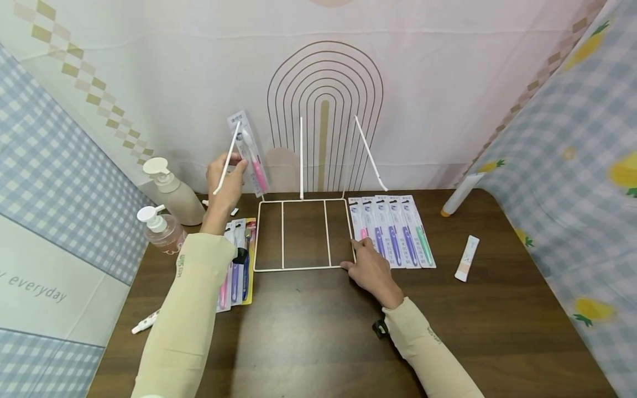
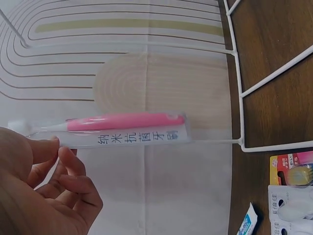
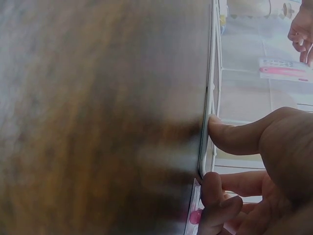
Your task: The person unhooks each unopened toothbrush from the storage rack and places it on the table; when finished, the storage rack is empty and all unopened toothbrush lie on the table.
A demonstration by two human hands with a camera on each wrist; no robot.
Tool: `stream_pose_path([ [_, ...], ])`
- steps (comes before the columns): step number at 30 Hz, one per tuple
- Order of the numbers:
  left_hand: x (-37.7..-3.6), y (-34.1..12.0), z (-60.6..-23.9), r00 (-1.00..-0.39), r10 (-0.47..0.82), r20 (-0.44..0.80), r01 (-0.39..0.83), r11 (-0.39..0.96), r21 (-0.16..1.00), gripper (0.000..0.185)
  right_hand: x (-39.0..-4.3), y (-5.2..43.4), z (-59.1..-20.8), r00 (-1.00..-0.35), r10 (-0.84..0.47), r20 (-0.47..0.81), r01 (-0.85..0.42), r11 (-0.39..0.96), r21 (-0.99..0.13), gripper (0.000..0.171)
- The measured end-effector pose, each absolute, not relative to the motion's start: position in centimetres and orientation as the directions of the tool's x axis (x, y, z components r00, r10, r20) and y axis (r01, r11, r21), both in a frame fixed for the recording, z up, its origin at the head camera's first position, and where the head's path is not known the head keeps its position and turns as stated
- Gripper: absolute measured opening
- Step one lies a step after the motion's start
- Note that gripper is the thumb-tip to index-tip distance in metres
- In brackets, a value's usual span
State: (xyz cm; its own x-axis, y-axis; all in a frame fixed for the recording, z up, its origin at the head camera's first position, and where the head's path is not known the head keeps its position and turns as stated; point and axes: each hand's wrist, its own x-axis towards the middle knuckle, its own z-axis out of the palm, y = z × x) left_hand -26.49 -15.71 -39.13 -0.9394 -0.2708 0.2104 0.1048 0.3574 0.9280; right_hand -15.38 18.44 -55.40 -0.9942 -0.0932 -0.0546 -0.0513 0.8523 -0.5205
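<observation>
A white wire rack (image 1: 304, 269) stands on the table, with upright prongs at its back. Above its back left corner, my left hand (image 1: 226, 177) pinches a packaged pink toothbrush (image 2: 127, 121) between thumb and fingers. The toothbrush stands nearly upright in the head view, behind the rack's left prong. My right hand (image 1: 370, 271) holds the rack's front right corner; in the right wrist view the thumb (image 3: 232, 134) touches the wire and the fingers bend at the corner. Packaged toothbrushes (image 1: 393, 232) lie in a row right of the rack, partly covered by this hand.
Left of the rack lie more packaged toothbrushes (image 1: 247, 265), partly behind the left sleeve. Two pump bottles (image 1: 179, 199) (image 1: 166, 232) stand at the back left. A white tube (image 1: 460, 196) stands at the right, a smaller tube (image 1: 466, 258) lies nearby, and another tube (image 1: 145, 322) is front left.
</observation>
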Motion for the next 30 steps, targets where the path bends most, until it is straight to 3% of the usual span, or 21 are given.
stream_pose_path([
  [6, -26.2, -15.2, -38.8, -0.929, -0.281, 0.240, 0.125, 0.373, 0.919, 0.024, -15.3, 18.4, -55.5, -0.994, -0.097, -0.046, -0.058, 0.848, -0.527, 0.080],
  [14, -25.5, -14.6, -38.1, -0.926, -0.202, 0.317, 0.190, 0.476, 0.859, 0.025, -15.5, 18.5, -55.7, -0.995, -0.088, -0.046, -0.051, 0.852, -0.521, 0.080],
  [21, -21.7, -15.2, -40.2, -0.964, -0.147, 0.223, 0.106, 0.557, 0.824, 0.033, -15.2, 18.0, -55.1, -0.994, -0.096, -0.057, -0.052, 0.847, -0.529, 0.080],
  [30, -17.8, -16.7, -45.2, -0.970, -0.216, 0.108, -0.028, 0.545, 0.838, 0.033, -14.5, 17.5, -52.1, -0.989, -0.090, -0.116, -0.019, 0.864, -0.503, 0.078],
])
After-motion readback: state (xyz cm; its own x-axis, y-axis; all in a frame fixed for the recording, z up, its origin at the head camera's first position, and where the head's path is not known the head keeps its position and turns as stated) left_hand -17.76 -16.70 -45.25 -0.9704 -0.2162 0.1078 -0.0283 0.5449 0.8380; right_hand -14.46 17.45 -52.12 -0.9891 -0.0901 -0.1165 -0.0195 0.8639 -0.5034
